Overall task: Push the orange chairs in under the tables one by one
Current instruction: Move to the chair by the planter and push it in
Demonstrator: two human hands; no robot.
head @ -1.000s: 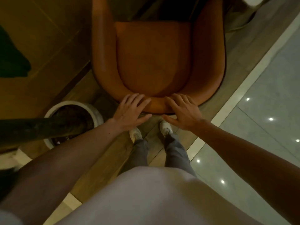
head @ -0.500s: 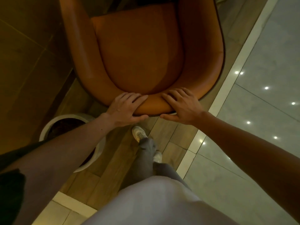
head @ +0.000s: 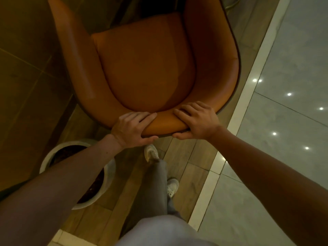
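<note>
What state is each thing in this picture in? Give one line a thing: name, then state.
Orange chair: upright, seat empty, gripped at the backrest top.
Left hand: closed on the backrest rim.
Right hand: closed on the backrest rim.
Plant pot: upright on the floor, partly hidden by the left arm.

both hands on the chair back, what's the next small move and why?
Probably keep pushing straight ahead. The left hand and right hand grip the orange chair at its backrest rim, and the whole seat is in open view.
</note>
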